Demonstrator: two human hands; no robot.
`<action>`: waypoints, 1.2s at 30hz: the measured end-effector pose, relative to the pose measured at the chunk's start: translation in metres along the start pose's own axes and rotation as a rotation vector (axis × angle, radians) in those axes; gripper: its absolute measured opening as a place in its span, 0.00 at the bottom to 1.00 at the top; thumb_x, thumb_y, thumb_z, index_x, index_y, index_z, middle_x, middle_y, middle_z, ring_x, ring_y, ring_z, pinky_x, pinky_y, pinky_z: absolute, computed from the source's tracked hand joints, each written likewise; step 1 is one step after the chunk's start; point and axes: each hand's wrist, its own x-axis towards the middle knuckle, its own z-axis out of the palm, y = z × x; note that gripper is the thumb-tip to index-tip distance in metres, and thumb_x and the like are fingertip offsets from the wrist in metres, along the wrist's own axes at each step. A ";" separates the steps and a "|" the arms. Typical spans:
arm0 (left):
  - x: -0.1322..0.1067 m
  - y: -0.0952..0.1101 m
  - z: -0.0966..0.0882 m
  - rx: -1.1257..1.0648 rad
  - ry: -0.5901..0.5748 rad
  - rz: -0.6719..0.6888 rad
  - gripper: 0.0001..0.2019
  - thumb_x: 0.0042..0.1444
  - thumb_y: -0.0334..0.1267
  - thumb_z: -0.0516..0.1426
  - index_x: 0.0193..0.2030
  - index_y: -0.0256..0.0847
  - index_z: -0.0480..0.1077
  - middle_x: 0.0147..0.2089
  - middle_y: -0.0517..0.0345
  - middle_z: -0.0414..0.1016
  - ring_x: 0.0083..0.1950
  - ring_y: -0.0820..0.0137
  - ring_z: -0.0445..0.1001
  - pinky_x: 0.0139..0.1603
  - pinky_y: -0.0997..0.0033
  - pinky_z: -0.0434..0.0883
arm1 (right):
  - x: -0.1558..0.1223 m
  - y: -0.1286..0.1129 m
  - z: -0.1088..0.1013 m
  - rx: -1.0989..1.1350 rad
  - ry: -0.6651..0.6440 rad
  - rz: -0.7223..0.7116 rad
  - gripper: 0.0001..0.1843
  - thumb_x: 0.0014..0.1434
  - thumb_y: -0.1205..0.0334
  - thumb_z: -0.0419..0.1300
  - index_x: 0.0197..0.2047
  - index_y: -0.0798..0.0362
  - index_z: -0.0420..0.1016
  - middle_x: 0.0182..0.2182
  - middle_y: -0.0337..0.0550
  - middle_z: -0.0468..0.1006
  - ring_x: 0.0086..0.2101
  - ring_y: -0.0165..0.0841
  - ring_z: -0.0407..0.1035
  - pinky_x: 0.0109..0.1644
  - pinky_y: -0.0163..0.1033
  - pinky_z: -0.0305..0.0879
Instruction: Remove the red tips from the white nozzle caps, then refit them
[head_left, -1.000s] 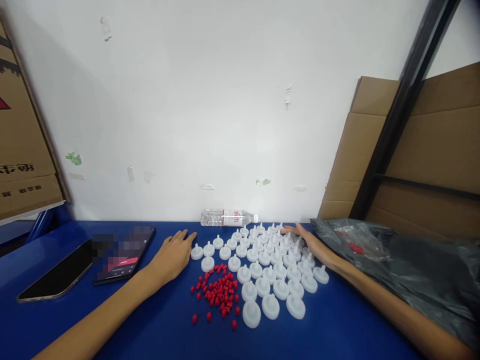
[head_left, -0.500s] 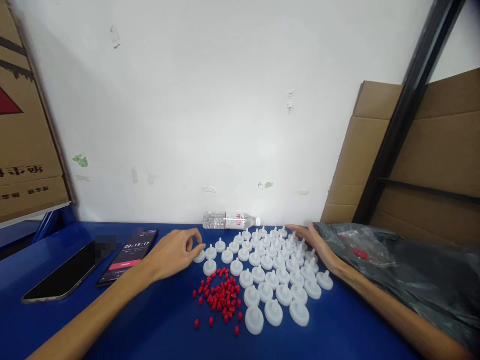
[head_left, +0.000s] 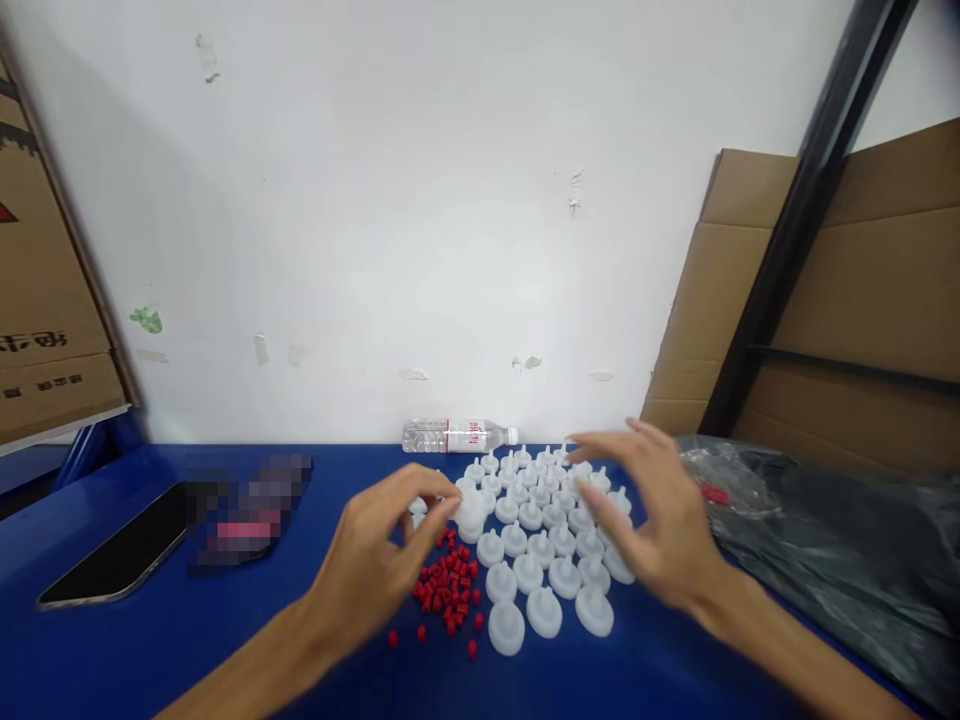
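Many white round plastic caps with narrow spouts [head_left: 544,607] stand in a cluster on the blue table, spouts mostly up. Beside them lies a loose heap of small red caps [head_left: 446,580]. My left hand [head_left: 386,535] pinches one white spout cap [head_left: 470,512] between thumb and fingertips, held at the cluster's left side above the red caps. Over the cluster's right side is my right hand [head_left: 656,510], thumb and fingers apart, with nothing visible between them. It hides some of the white caps, and my left hand covers part of the red heap.
A clear plastic bottle [head_left: 457,436] lies along the wall. Two phones, one dark [head_left: 112,550] and one blurred out [head_left: 251,515], lie at the left. Dark plastic sheeting [head_left: 832,560] with a clear bag [head_left: 731,485] is at the right. Cardboard [head_left: 697,310] leans behind it.
My left hand has moved right from the table's left side and now pinches a white spout cap. My right hand has lifted from the cluster's right edge and come nearer, over the caps.
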 end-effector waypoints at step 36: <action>-0.033 0.021 0.021 0.597 -0.779 0.467 0.03 0.57 0.32 0.56 0.34 0.42 0.65 0.31 0.58 0.72 0.27 0.65 0.70 0.22 0.62 0.54 | -0.024 -0.030 0.023 0.248 -0.120 -0.079 0.19 0.63 0.62 0.63 0.57 0.48 0.71 0.43 0.44 0.84 0.38 0.40 0.79 0.58 0.55 0.67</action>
